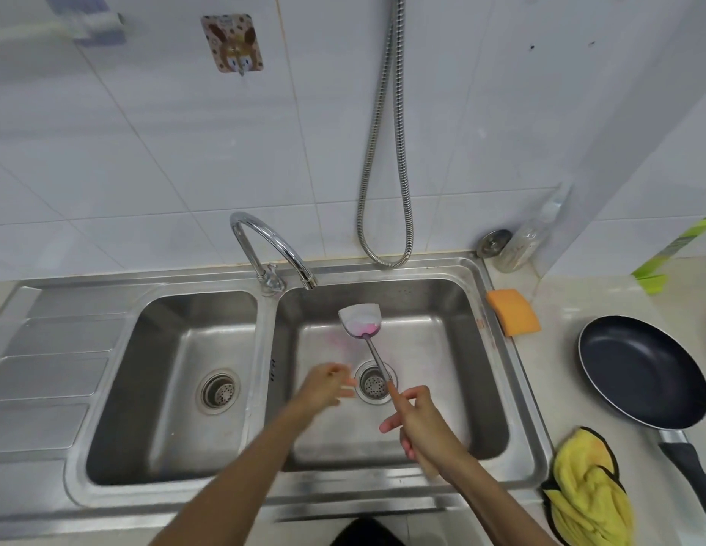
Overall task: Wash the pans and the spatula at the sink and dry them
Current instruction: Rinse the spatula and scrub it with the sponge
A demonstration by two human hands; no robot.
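Note:
My right hand [418,423] grips the handle of a metal spatula [361,323] over the right basin of the steel sink [513,372]. The spatula's blade points away from me, just below the tap's spout, and carries a pink smear. My left hand [327,386] hovers over the same basin, left of the drain, fingers apart and holding nothing; it is blurred. A dark non-stick pan [641,372] rests on the counter to the right of the sink, its handle pointing toward me. No water runs from the tap [272,250].
An orange sponge [513,311] lies at the sink's right rim. A yellow cloth [587,490] is bunched on the counter at the front right. A metal hose [382,151] hangs on the tiled wall. The left basin [174,380] and a draining board lie to the left.

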